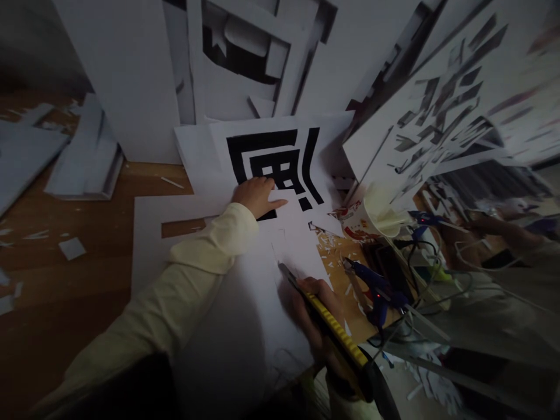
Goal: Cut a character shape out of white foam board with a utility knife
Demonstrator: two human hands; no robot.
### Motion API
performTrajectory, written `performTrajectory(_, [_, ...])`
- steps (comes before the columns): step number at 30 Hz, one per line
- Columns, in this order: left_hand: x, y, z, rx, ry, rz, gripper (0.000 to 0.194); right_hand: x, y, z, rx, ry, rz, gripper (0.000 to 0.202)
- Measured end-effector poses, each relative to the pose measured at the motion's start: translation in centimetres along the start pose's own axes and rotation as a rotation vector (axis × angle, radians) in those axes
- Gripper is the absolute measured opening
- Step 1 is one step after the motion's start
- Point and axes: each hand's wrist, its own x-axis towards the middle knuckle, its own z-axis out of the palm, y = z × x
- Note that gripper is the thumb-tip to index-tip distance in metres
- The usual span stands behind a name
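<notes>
My right hand (321, 309) is wrapped round a yellow and black utility knife (335, 326). The blade points away from me, its tip at the surface of a white board (249, 274) that has faint lines near the tip. At the board's far part, my left hand (258, 197) lies with its thumb apart from the fingers, pressing down. Just beyond it a white sheet (205, 157) with a bold black printed design leans up at the back; the hand covers a little of that print. A rectangular slot (181, 227) is cut through the board's left part.
Blue glue guns (376, 286) with cables lie at the right, near a paper cup (361, 219) holding pale pieces. White scraps litter the wooden table (100, 251). Cut white panels (118, 76) stand at the back. Another person's hand (503, 227) is at the far right.
</notes>
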Motion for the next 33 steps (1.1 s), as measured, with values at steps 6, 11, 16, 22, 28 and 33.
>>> performTrajectory(6, [0.0, -0.1, 0.0, 0.001, -0.010, 0.005, 0.052, -1.3, 1.9, -0.1, -0.015, -0.035, -0.047, 0.006])
performTrajectory(11, [0.0, -0.1, 0.1, 0.007, -0.003, 0.009, 0.053, -1.9, 1.9, -0.1, 0.057, -0.002, -0.037, 0.003])
performTrajectory(16, [0.0, 0.0, -0.1, -0.001, -0.011, -0.006, 0.052, -2.8, 1.9, -0.6, 0.001, -0.023, -0.046, 0.003])
performTrajectory(22, [-0.1, 0.0, -0.1, -0.006, -0.006, 0.002, 0.052, -3.9, 2.3, -1.1, 0.030, -0.048, -0.041, 0.007])
performTrajectory(28, [-0.1, 0.1, -0.1, -0.009, -0.025, -0.023, 0.052, -4.3, 1.7, -1.5, 0.002, -0.054, -0.053, 0.012])
performTrajectory(33, [-0.1, 0.1, -0.1, 0.000, -0.020, -0.016, 0.054, -4.7, 1.4, -1.8, -0.055, -0.043, -0.073, 0.002])
